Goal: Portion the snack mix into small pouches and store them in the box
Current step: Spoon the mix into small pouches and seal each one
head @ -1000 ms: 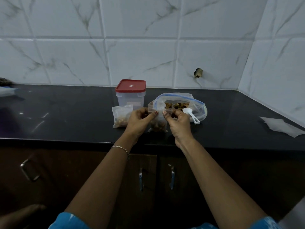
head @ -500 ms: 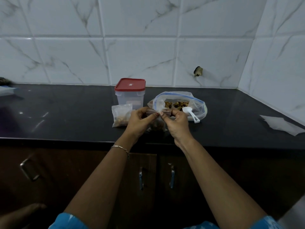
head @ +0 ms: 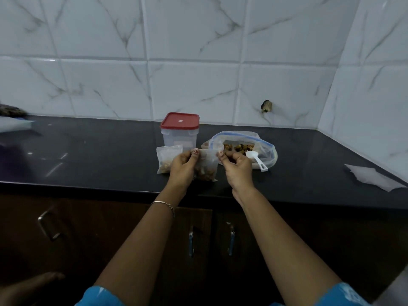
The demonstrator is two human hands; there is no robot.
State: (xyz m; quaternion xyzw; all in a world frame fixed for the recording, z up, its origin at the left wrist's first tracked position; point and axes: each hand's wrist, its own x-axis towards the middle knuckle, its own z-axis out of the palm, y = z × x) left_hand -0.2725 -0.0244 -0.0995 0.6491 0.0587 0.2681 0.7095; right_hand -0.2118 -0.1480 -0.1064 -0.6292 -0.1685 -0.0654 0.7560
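A small clear pouch [head: 206, 166] with snack mix in its bottom hangs between my hands above the black counter. My left hand [head: 182, 167] pinches its top left corner and my right hand [head: 237, 167] pinches its top right corner. A second filled pouch [head: 164, 160] leans just left of my left hand. Behind it stands the clear box [head: 179, 138] with its red lid on. The large zip bag of snack mix [head: 242, 146] lies open to the right, with a white scoop [head: 256, 160] resting against it.
The counter's front edge [head: 88, 188] runs just below my wrists, with cabinet doors and handles [head: 191, 241] underneath. A crumpled white sheet [head: 371, 177] lies at the far right. Tiled walls close the back and right side. A pale object [head: 13, 125] sits at the far left.
My hands have moved apart along the pouch's top edge, from pinching near its middle to its two corners. The pouch now shows more fully between them.
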